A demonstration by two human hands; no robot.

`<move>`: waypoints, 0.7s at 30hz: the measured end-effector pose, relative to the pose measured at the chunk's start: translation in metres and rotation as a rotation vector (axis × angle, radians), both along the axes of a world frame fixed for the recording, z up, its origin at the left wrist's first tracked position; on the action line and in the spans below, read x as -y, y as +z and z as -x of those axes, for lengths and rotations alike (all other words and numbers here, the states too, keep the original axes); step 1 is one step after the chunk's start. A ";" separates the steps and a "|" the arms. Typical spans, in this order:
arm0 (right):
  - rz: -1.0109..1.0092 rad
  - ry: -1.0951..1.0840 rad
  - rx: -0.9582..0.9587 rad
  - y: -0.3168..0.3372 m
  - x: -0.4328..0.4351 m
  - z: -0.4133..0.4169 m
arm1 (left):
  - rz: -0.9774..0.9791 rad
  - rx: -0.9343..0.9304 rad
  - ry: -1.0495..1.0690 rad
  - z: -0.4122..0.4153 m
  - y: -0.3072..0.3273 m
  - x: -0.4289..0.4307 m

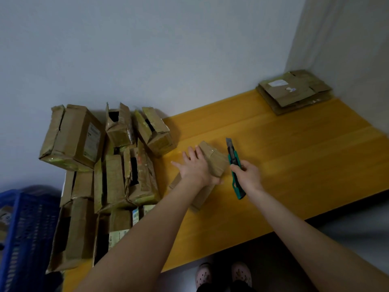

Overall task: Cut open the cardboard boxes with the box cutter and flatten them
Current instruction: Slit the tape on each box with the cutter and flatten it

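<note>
one small box (216, 163) sits on the counter (294, 154), pinned under the flat, spread left hand (195, 168), prob. to stop it sliding, while the right hand (248, 173) grips the box cutter (233, 160), blade out, just beside it. uncut boxes (109, 165) heap at left, some flaps gaping, insides too dark to read; flattened ones (294, 91) stack far right.

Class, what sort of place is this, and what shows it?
Likely a plain room used for sorting parcels: a yellow table against bare walls, a heap of cardboard boxes, flattened cardboard stacked in the corner.
</note>
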State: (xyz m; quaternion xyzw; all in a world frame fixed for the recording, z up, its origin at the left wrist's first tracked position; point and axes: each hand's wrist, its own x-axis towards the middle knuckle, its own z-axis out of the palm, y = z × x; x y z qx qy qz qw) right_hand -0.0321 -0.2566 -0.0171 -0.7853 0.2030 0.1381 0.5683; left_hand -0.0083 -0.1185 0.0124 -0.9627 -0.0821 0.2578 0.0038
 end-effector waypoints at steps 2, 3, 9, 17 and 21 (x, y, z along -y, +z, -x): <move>0.031 -0.030 0.004 0.000 0.002 -0.003 | -0.025 -0.005 -0.032 0.004 -0.005 0.004; 0.028 -0.040 -0.005 0.000 0.004 -0.004 | -0.032 0.005 -0.053 0.005 -0.007 0.005; 0.055 0.057 -0.010 0.003 0.011 -0.002 | -0.008 0.086 -0.573 0.000 -0.007 -0.041; 0.291 0.252 0.068 0.009 0.035 0.016 | 0.094 0.060 -0.268 -0.010 -0.011 -0.031; 0.374 0.345 0.096 0.013 0.045 0.019 | 0.086 0.082 -0.283 -0.011 -0.012 -0.033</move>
